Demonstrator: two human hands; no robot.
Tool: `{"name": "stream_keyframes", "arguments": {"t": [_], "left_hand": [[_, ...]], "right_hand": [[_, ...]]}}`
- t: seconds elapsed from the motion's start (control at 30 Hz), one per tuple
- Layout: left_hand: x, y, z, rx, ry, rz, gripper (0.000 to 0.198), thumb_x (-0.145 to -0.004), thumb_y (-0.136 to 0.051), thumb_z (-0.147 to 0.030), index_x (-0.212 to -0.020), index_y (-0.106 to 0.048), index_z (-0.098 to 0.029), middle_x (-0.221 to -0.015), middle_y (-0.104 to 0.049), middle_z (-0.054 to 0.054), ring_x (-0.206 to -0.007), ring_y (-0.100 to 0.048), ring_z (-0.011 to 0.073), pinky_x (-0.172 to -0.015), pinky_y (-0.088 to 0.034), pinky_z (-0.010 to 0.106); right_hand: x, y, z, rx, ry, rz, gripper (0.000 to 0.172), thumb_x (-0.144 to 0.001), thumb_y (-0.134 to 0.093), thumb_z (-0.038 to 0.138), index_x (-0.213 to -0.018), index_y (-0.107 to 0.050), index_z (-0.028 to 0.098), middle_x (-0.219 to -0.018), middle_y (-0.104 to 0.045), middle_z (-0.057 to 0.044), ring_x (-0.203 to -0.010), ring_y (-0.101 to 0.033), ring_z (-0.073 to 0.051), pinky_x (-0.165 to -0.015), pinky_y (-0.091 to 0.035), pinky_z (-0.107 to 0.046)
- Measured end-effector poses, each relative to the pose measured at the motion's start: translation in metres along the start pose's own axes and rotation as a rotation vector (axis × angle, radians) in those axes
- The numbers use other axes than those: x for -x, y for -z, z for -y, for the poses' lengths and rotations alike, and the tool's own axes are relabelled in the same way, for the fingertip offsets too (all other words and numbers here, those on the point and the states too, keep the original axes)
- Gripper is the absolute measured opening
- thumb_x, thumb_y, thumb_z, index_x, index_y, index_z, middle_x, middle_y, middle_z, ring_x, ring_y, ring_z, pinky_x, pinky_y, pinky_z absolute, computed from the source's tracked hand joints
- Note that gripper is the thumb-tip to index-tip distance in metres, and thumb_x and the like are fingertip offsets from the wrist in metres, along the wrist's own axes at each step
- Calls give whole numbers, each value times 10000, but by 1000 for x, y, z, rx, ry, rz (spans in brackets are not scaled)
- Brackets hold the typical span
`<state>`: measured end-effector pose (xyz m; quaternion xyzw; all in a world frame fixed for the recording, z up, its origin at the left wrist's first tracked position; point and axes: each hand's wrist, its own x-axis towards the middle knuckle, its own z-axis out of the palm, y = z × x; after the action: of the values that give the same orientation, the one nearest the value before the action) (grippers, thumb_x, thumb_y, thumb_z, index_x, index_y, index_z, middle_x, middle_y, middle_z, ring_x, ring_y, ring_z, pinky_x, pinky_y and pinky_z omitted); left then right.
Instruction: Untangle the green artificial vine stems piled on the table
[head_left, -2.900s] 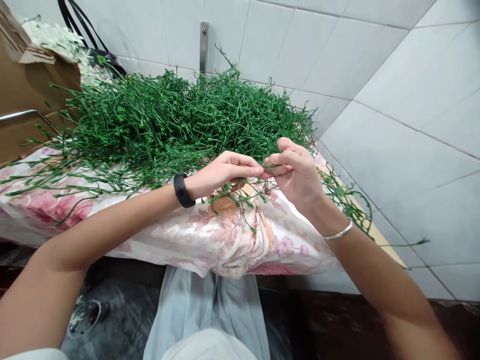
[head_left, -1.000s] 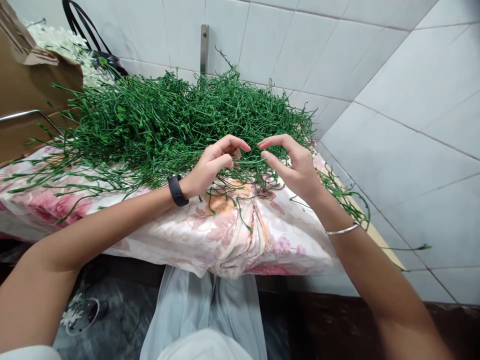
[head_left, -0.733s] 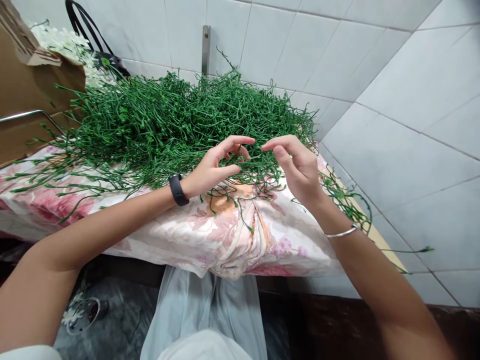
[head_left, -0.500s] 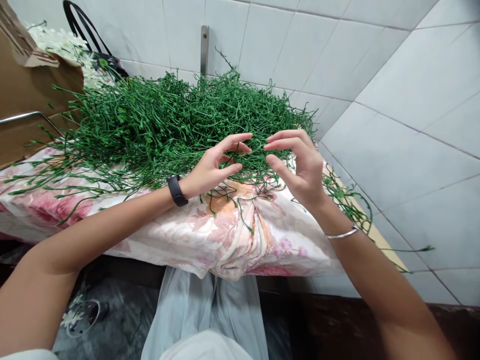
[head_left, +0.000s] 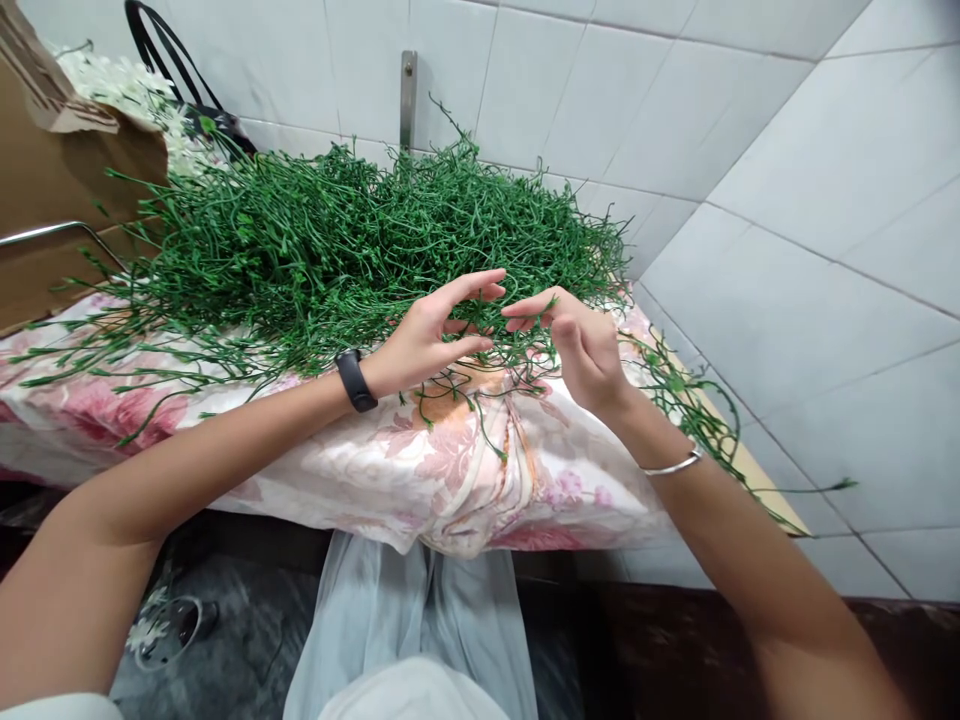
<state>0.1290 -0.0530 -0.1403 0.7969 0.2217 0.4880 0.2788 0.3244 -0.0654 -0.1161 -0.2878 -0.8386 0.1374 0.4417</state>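
A large heap of thin green artificial stems (head_left: 360,230) lies on a cloth with a pink floral print (head_left: 360,450). My left hand (head_left: 427,340), below a black wristband, hovers at the heap's front edge with thumb and fingers apart. Facing it is my right hand (head_left: 589,355), whose fingers stretch left toward the left fingertips while the thumb stands away from them. A small green tip shows by the right index finger; whether it touches the finger is unclear. Neither hand visibly grips a stem. A few loose stems lie on the cloth beneath the hands.
At left stands a cardboard box (head_left: 75,190), with white flowers (head_left: 127,90) and a black-handled bag (head_left: 217,125) behind it. Tiled walls (head_left: 600,90) close off the back and right. More stems (head_left: 694,405) lie at the right edge. A cup (head_left: 176,630) is on the floor.
My right hand has moved slightly left and down, its fingers now straighter and pointing toward the left hand. The left hand has barely moved, and the heap looks the same.
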Motion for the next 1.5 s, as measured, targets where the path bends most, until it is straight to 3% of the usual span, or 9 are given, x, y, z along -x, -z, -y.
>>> {"name": "stream_keyframes", "arguments": {"t": [0.17, 0.47, 0.7, 0.93, 1.2, 1.37, 1.5], "left_hand": [[2, -1, -8, -126, -41, 48, 568, -763, -628, -288, -1285, -405, -253, -1245, -519, 89, -1152, -498, 186, -722, -520, 209], [2, -1, -17, -268, -51, -55, 286, -810, -540, -206, -1095, -571, -199, -1063, -602, 54, -947, -571, 138, -533, -473, 149], [2, -2, -14, -325, -45, -169, 289, -763, -622, -330, -1005, -587, -174, -957, -629, 42, -875, -578, 129, -667, -477, 207], [1, -2, -18, -327, -21, -180, 326, -754, -603, -444, -926, -593, -168, -881, -638, 31, -772, -573, 106, -645, -450, 201], [5, -4, -16, -432, -139, -160, 357, -826, -551, -321, -1164, -513, -214, -1012, -614, 47, -844, -557, 117, -723, -477, 243], [6, -5, -18, -541, -158, -304, 192, -830, -538, -323, -1000, -578, -244, -1103, -526, 60, -1068, -459, 201, -708, -490, 299], [5, -5, -17, -615, -220, -314, 89, -841, -524, -284, -856, -580, -216, -968, -552, 49, -997, -469, 184, -732, -483, 311]], "right_hand": [[-3, -2, 5, 48, 2, -22, 181, -743, -640, 373, -801, -597, 207, -784, -608, -17, -727, -561, -131, -701, -431, -287], [-5, -7, 3, -310, -157, -132, 188, -747, -643, 346, -741, -519, 204, -799, -602, -9, -776, -578, -118, -740, -475, -283], [-7, -8, 6, -417, -216, -173, 258, -766, -611, 397, -722, -428, 219, -817, -645, -3, -730, -588, -110, -751, -502, -306], [-3, -11, 11, -366, -221, -189, 242, -745, -633, 391, -734, -453, 229, -755, -635, 4, -688, -610, -132, -687, -526, -326], [-2, -13, 14, -374, -260, -167, 192, -754, -637, 328, -739, -482, 216, -722, -635, 21, -575, -578, -87, -583, -495, -263], [-5, -12, 16, -452, -285, -181, 193, -767, -624, 313, -714, -472, 207, -755, -670, 15, -556, -565, -74, -567, -480, -246], [-6, -10, 16, -547, -351, -159, 190, -756, -633, 296, -687, -495, 185, -816, -690, -19, -551, -574, -76, -545, -478, -246]]}}
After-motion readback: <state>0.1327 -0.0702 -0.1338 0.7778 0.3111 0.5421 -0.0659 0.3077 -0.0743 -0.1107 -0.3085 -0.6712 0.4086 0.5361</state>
